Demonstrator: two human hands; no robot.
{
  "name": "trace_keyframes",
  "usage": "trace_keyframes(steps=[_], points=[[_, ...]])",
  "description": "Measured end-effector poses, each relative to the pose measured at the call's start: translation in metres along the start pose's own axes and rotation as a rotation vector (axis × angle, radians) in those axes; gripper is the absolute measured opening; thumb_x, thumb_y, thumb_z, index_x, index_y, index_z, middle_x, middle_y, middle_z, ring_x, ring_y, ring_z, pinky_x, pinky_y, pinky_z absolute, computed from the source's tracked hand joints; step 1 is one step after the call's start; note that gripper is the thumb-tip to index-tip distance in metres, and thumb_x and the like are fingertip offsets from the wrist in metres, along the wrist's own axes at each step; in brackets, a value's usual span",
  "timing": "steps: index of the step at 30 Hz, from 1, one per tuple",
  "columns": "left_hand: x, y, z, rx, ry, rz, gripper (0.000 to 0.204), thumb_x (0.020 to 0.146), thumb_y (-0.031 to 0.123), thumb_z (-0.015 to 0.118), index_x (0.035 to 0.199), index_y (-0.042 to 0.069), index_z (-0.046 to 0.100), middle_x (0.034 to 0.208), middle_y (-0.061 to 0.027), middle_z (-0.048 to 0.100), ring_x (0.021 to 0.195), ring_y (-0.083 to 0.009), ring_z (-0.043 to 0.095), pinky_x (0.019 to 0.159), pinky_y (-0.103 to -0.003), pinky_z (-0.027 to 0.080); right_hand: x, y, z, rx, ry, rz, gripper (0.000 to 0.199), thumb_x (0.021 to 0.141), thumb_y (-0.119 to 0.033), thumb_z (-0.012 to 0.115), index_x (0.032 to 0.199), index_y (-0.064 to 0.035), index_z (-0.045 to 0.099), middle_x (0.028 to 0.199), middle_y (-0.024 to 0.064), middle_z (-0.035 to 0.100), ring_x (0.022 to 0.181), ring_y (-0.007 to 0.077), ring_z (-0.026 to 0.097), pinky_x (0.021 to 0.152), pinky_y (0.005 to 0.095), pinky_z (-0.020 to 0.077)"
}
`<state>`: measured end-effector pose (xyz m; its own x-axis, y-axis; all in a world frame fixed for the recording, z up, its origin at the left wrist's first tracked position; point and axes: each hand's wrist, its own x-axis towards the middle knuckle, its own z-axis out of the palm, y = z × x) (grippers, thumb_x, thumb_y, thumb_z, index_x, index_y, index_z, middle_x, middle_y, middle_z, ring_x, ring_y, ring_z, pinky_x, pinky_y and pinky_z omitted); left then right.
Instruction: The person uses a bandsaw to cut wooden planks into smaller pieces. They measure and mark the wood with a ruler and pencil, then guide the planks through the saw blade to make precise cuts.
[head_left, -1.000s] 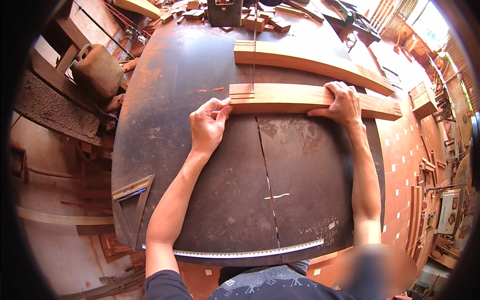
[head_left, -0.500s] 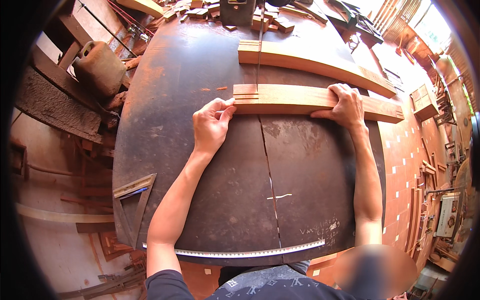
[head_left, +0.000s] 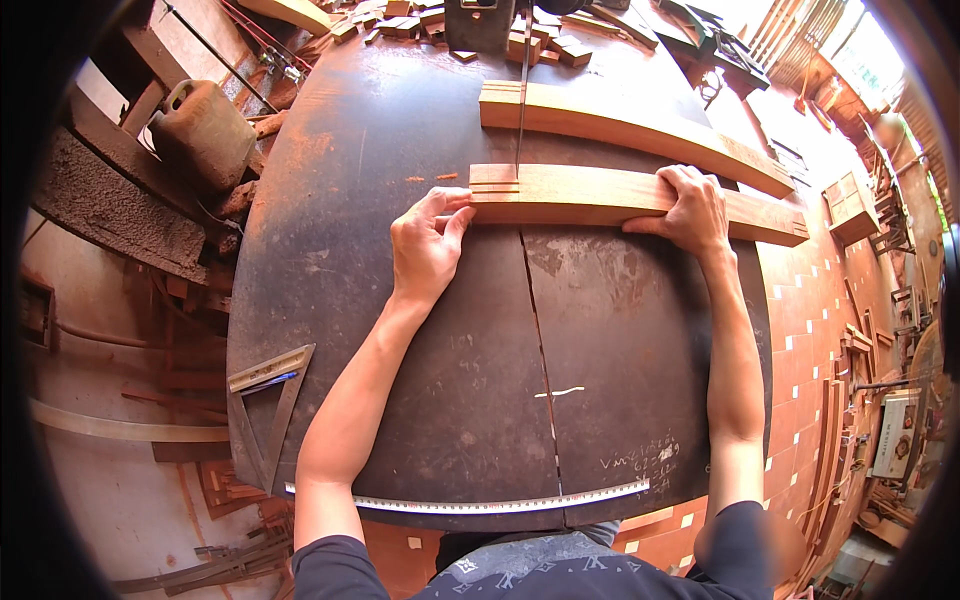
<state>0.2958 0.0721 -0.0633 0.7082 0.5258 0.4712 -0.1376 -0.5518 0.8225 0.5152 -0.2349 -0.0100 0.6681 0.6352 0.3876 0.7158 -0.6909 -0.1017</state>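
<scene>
A long wooden beam (head_left: 570,195) lies crosswise on the dark saw table (head_left: 420,410), with slots cut into its left end. The thin bandsaw blade (head_left: 523,110) comes down upright at the beam's far side near that end, by the slots. My left hand (head_left: 428,240) pinches the left end between thumb and fingers. My right hand (head_left: 690,212) grips the beam right of its middle, fingers over the top and thumb along the near side. Behind it rests a second, similar beam (head_left: 620,122), touched by neither hand.
Wood offcuts (head_left: 400,22) are heaped at the table's far edge. A metal set square (head_left: 268,400) with a blue pen lies at the left, and a white measuring tape (head_left: 470,508) runs along the near edge. A dusty jerrycan (head_left: 203,133) stands off the table at left.
The beam's left end has shifted slightly away from me, my left hand moving along with it. My right hand keeps nearly the same place and grip.
</scene>
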Motion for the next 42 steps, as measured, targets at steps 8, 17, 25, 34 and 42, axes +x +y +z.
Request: trace_keyframes(steps=[8, 17, 25, 34, 42], points=[[0.0, 0.006, -0.003, 0.124, 0.005, 0.067, 0.014, 0.096, -0.001, 0.082, 0.11, 0.001, 0.08, 0.098, -0.0109, 0.084, 0.084, -0.0179, 0.083, 0.071, -0.03, 0.061, 0.0, 0.002, 0.002, -0.01, -0.012, -0.005, 0.097, 0.052, -0.079, 0.096, 0.111, -0.0044, 0.078, 0.107, 0.0125, 0.078, 0.104, 0.0326, 0.073, 0.104, 0.0466, 0.052], [0.001, 0.002, -0.001, 0.102, 0.02, 0.052, 0.006, 0.095, -0.001, 0.083, 0.095, -0.003, 0.077, 0.089, -0.0144, 0.081, 0.081, -0.0211, 0.083, 0.066, -0.032, 0.058, 0.002, 0.003, 0.003, -0.003, 0.004, -0.003, 0.097, 0.051, -0.081, 0.096, 0.109, -0.0051, 0.079, 0.107, 0.012, 0.079, 0.103, 0.0314, 0.074, 0.105, 0.0456, 0.0518], [0.001, 0.001, -0.001, 0.083, 0.019, 0.009, 0.007, 0.094, -0.002, 0.084, 0.094, -0.003, 0.076, 0.088, -0.0153, 0.081, 0.081, -0.0215, 0.083, 0.066, -0.032, 0.058, 0.002, 0.004, 0.004, -0.006, -0.007, 0.006, 0.096, 0.051, -0.08, 0.096, 0.109, -0.0054, 0.079, 0.108, 0.0122, 0.079, 0.104, 0.0316, 0.074, 0.105, 0.0456, 0.052], [-0.007, 0.001, -0.002, 0.044, 0.026, 0.024, 0.007, 0.094, -0.001, 0.084, 0.096, -0.002, 0.078, 0.084, -0.0132, 0.079, 0.076, -0.017, 0.08, 0.067, -0.03, 0.057, -0.002, 0.001, -0.002, 0.0, -0.021, -0.026, 0.093, 0.053, -0.078, 0.096, 0.106, -0.0049, 0.079, 0.108, 0.0124, 0.078, 0.106, 0.0319, 0.073, 0.106, 0.0463, 0.0514], [-0.011, 0.003, -0.005, 0.073, 0.014, 0.027, 0.006, 0.099, 0.001, 0.082, 0.096, -0.004, 0.079, 0.088, -0.0082, 0.084, 0.084, -0.0114, 0.08, 0.071, -0.026, 0.06, -0.007, 0.002, -0.001, 0.02, 0.013, -0.047, 0.093, 0.051, -0.077, 0.098, 0.107, -0.0042, 0.079, 0.107, 0.0124, 0.079, 0.103, 0.0321, 0.074, 0.104, 0.046, 0.0523]])
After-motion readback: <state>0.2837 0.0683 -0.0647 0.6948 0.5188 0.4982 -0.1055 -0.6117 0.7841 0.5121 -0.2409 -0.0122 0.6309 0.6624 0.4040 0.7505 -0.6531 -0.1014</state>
